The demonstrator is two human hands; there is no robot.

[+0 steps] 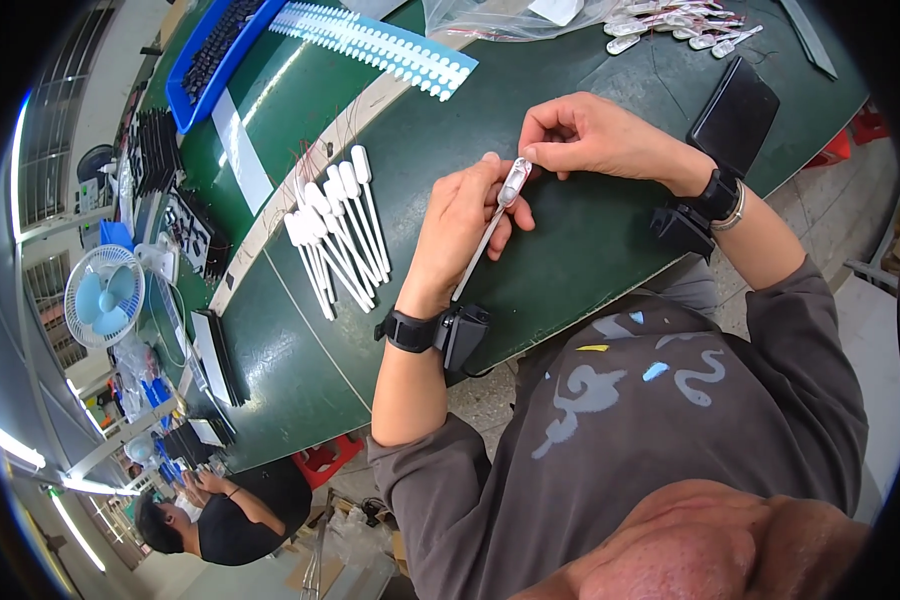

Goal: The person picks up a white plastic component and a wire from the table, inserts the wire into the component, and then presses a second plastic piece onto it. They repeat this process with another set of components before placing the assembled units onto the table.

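My left hand [460, 215] is closed round a slim white spoon-shaped plastic piece [513, 185] with a long stem and an open oval head. Its stem [477, 255] slants down beneath my palm toward the wrist. Small parts show inside the head, too small to name. At the head's upper end my right hand [580, 135] pinches with thumb and forefinger; what sits between those fingertips is hidden. Left of my hands lies a group of similar white long-stemmed pieces [335, 225], thin wires at their heads. More small white pieces with red wires [680, 22] are heaped at the far right.
Beyond sit a blue bin [182, 108] of dark parts, a light-blue strip sheet [375, 48] and a clear plastic bag [470, 18]. A black box-like object [735, 115] rests near my right wrist. At lower left a co-worker [250, 515] works; a fan [104, 295] stands beyond.
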